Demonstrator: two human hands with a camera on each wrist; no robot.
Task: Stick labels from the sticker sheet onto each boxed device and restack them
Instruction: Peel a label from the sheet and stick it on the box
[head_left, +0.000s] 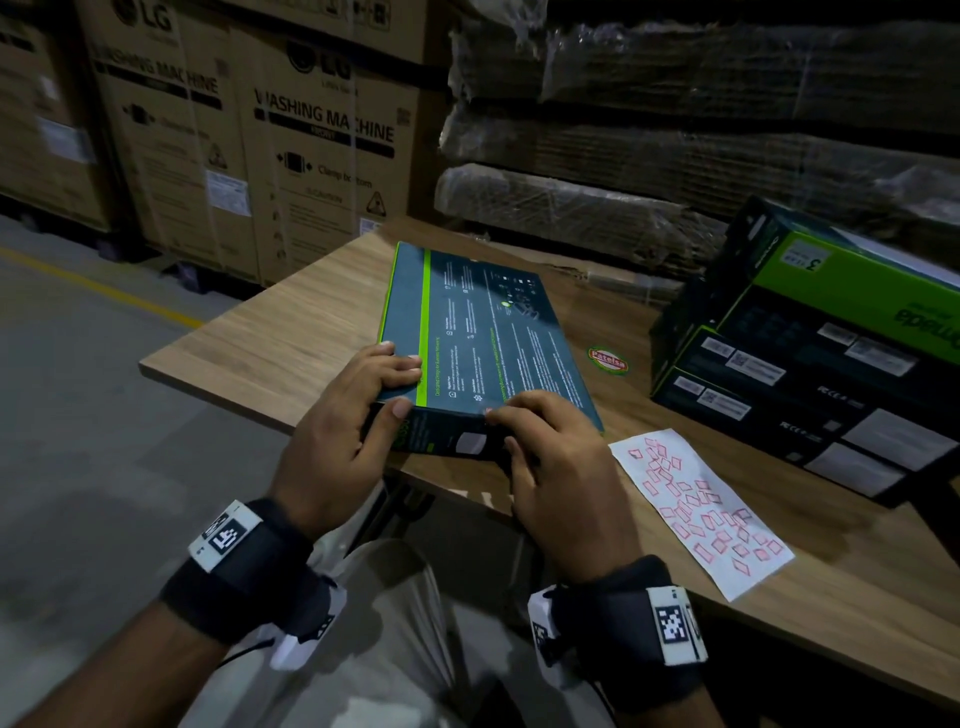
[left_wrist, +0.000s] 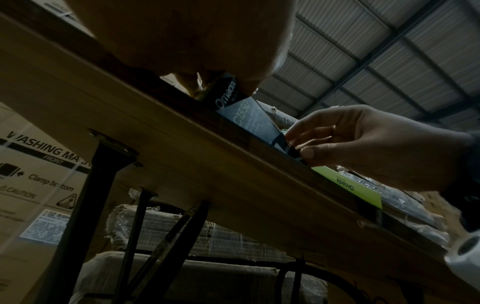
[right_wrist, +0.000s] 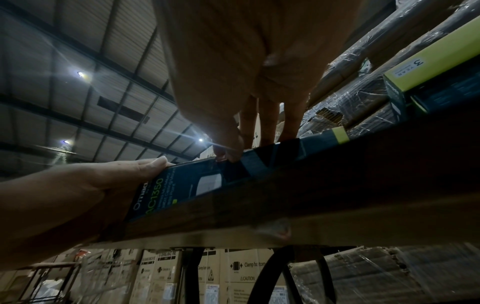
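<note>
A flat dark teal boxed device (head_left: 483, 322) with a green stripe lies on the wooden table (head_left: 291, 343), its near end at the table's front edge. My left hand (head_left: 363, 410) grips its near left corner, fingers on top and thumb on the near side face (right_wrist: 182, 183). My right hand (head_left: 540, 441) pinches the near top edge of the box (left_wrist: 249, 117) to the right, fingertips on top and thumb on the side face. I cannot tell whether a label is under those fingertips. The white sticker sheet (head_left: 696, 509) with several pink labels lies flat to the right of my right hand.
A stack of black and green device boxes (head_left: 810, 364) stands at the table's right. A round red and green sticker (head_left: 608, 359) is stuck on the tabletop beside the box. Large washing machine cartons (head_left: 249, 156) and wrapped cardboard bundles (head_left: 675, 130) stand behind the table.
</note>
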